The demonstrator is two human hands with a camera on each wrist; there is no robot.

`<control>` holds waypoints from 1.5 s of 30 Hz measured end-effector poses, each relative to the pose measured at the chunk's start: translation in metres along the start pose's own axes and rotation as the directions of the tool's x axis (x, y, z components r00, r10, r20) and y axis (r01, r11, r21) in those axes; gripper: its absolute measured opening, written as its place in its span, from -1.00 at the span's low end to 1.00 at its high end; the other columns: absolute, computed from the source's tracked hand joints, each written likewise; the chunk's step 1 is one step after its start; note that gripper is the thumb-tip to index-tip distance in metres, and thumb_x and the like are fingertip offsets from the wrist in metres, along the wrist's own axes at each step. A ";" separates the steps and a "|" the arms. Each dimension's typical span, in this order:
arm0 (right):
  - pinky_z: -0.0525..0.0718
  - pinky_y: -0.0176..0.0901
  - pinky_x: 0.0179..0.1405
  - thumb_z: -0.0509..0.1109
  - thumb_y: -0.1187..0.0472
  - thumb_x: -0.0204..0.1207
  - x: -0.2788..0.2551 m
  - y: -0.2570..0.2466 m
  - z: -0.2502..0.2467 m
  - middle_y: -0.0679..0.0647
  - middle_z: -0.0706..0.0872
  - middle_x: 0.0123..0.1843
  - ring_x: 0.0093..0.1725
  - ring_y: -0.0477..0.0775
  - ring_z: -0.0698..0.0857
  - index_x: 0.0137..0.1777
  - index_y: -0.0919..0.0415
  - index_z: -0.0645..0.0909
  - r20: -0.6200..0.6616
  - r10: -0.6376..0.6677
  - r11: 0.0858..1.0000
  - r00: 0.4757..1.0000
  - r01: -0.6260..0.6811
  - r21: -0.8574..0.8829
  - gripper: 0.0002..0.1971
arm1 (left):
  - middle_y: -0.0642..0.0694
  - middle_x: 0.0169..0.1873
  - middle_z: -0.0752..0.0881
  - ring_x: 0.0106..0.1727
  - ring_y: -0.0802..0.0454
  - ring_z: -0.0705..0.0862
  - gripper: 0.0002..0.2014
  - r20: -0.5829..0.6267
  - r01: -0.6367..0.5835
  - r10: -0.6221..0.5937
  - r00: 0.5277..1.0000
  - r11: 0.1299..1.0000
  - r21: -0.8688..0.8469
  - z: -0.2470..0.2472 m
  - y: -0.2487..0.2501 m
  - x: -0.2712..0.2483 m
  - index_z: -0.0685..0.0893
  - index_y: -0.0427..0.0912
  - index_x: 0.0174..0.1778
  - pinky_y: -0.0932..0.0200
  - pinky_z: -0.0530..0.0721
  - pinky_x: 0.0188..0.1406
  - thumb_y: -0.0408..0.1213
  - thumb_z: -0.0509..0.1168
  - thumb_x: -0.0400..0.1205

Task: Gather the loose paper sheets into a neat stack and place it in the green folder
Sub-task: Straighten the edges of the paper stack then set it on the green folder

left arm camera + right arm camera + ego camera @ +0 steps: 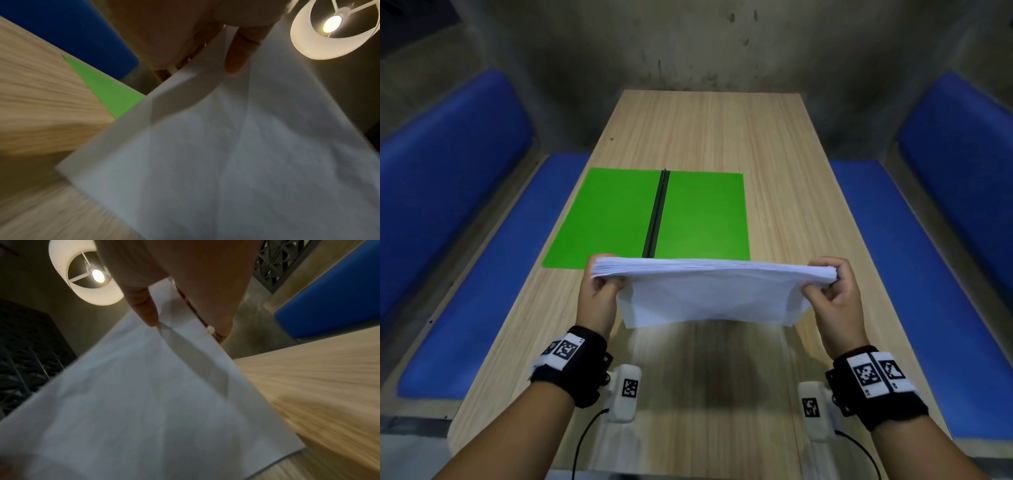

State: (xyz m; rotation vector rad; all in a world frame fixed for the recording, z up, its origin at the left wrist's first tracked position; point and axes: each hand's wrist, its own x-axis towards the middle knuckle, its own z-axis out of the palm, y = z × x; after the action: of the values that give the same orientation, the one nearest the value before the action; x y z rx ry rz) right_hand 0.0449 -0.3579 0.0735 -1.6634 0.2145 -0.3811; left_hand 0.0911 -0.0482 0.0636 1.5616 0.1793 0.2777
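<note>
A thick stack of white paper sheets (709, 294) stands nearly on edge above the near half of the wooden table (784, 178). My left hand (599, 291) grips its left side and my right hand (832, 287) grips its right side, thumbs on the near face. The lower edge looks blurred just above the table top. In the left wrist view the paper stack (226, 162) fills the frame under my left thumb (236, 53). The right wrist view shows the paper stack (133, 402) below my right thumb (144, 309). The green folder (619, 219) lies open and flat beyond the stack, with a dark spine (657, 216).
Blue padded benches (493, 274) (914, 281) run along both long sides of the table. A concrete wall (688, 44) closes the far end. A round ceiling lamp (333, 29) hangs overhead. Bare wood lies right of the folder and near me.
</note>
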 end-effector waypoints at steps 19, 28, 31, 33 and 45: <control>0.44 -0.17 -0.30 0.29 0.15 0.60 0.013 -0.008 0.025 -0.03 0.53 -0.28 -0.31 -0.02 0.49 -0.26 0.02 0.52 -0.206 0.210 0.971 0.956 -0.179 0.159 -0.82 | -0.31 0.50 0.28 0.41 0.59 0.19 -0.54 0.165 -0.527 0.528 0.833 0.666 0.527 -0.002 0.004 0.000 0.63 -0.12 0.34 0.68 0.26 0.24 -0.62 0.23 0.58; 0.50 -0.27 -0.30 0.27 0.24 0.62 0.014 -0.015 0.024 -0.05 0.63 -0.24 -0.36 -0.19 0.58 -0.27 0.12 0.57 -0.185 0.145 0.976 0.972 -0.110 0.190 -0.79 | -0.24 0.50 0.28 0.38 0.51 0.28 -0.41 0.167 -0.501 0.485 0.858 0.723 0.476 -0.006 0.005 0.001 0.54 -0.03 0.41 0.45 0.38 0.35 -0.65 0.23 0.52; 0.53 -0.29 -0.12 0.30 0.07 0.59 0.012 -0.008 0.016 -0.15 0.67 -0.04 -0.23 -0.36 0.63 -0.05 0.08 0.61 -0.138 0.108 0.976 0.985 -0.079 0.201 -0.88 | -0.09 0.47 0.35 0.45 -0.02 0.43 -0.23 0.112 -0.319 0.299 0.948 0.895 0.311 -0.012 0.000 0.004 0.20 0.25 0.50 -0.03 0.47 0.42 -0.50 0.27 0.48; 0.57 -0.45 -0.10 0.39 -0.05 0.40 0.007 -0.001 0.009 -0.18 0.62 0.04 -0.14 -0.35 0.61 0.17 0.04 0.56 -0.040 0.068 0.985 0.997 -0.061 0.158 -0.63 | -0.10 0.24 0.57 0.20 0.01 0.59 -0.28 0.103 -0.104 0.091 0.991 0.985 0.135 -0.014 -0.001 0.005 0.25 0.27 0.41 0.06 0.54 0.23 -0.54 0.26 0.50; 0.62 -0.48 -0.16 0.32 0.58 0.47 0.010 0.006 0.000 0.01 0.67 -0.09 -0.15 -0.24 0.67 0.02 0.15 0.54 0.032 -0.007 0.998 0.999 0.005 0.059 -0.69 | 0.00 -0.20 0.64 -0.33 0.44 0.63 -0.71 0.017 0.025 -0.025 1.000 0.999 -0.025 -0.002 0.009 0.002 0.58 -0.14 -0.10 0.52 0.58 -0.30 -0.65 0.16 0.52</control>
State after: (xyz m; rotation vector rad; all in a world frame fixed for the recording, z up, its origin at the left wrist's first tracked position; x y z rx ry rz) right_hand 0.0543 -0.3626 0.0689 -1.6115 0.1728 -0.3618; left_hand 0.0919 -0.0453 0.0723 1.5350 0.1809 0.2462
